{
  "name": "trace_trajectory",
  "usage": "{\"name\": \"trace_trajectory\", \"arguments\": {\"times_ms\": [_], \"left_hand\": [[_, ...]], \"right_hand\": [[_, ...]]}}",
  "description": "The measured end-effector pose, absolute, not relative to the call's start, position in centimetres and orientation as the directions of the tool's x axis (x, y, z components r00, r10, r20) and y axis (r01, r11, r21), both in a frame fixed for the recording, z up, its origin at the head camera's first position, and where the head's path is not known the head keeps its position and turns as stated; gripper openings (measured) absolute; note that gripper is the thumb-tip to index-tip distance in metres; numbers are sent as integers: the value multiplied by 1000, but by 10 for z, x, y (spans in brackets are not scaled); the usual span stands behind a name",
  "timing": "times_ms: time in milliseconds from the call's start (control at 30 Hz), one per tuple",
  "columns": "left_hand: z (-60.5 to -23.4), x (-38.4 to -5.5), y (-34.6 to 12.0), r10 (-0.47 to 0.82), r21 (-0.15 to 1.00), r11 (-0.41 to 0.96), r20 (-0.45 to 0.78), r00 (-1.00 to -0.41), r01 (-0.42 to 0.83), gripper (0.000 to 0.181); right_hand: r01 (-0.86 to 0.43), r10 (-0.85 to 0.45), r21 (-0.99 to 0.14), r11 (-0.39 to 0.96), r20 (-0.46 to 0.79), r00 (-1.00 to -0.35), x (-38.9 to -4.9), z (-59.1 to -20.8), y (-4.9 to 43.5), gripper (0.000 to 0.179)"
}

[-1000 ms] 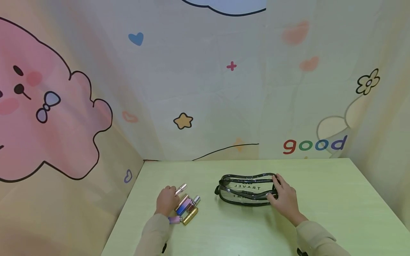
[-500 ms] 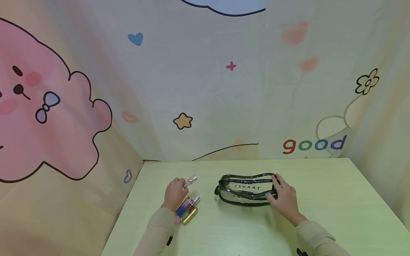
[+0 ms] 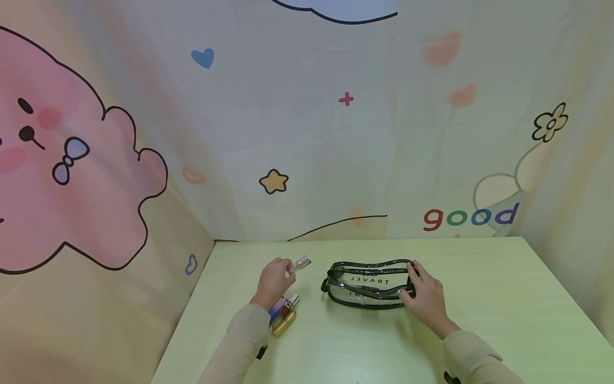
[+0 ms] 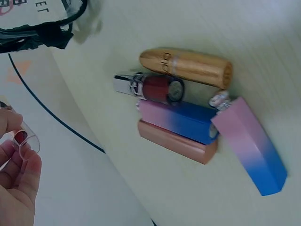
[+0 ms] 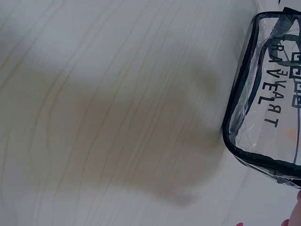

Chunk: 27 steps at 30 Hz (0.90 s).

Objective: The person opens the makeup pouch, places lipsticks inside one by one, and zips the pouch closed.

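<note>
In the head view my left hand (image 3: 274,281) pinches a slim clear-cased lipstick (image 3: 300,264), held left of the pouch with one end pointing at it. The left wrist view shows red inside the lipstick's clear case (image 4: 32,142). My right hand (image 3: 427,301) grips the right end of a clear pouch (image 3: 379,294) with black trim and TRAVEL lettering; its top gapes between the black edges. In the right wrist view the pouch (image 5: 231,108) stands at the right, with only fingertips (image 5: 295,217) showing below it.
Under the left forearm lie a gold bullet-shaped lipstick (image 4: 188,67), a dark red lip gloss (image 4: 157,88), a copper tube (image 4: 176,141) and two pink-and-blue tubes, one across (image 4: 181,120), one apart (image 4: 251,148). A printed cloth (image 3: 307,133) hangs behind the table (image 3: 503,298).
My left hand has lifted the lipstick from the cluster of tubes and carried it away and to the right, towards the pouch. The right hand and pouch have stayed in place.
</note>
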State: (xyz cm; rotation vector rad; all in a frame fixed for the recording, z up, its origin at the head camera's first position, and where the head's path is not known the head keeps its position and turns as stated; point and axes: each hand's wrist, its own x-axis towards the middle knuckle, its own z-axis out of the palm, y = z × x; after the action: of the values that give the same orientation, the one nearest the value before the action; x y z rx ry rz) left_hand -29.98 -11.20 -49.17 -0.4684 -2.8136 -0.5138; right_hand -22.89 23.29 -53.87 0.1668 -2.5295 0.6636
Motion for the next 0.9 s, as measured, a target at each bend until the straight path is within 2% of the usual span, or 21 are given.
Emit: {"name": "trace_trajectory", "arguments": {"times_ms": [400,900], "left_hand": [[-476,-292,-74,361,323,836,284,-888,443,10],[-466,-284,-31,464,279,809,237,-854,517,11]], "right_hand": [[-241,8,-425,873,506,-862,-230,-539,233,60],[-236,9,-424,874,501,-866,-229,-537,234,59]]}}
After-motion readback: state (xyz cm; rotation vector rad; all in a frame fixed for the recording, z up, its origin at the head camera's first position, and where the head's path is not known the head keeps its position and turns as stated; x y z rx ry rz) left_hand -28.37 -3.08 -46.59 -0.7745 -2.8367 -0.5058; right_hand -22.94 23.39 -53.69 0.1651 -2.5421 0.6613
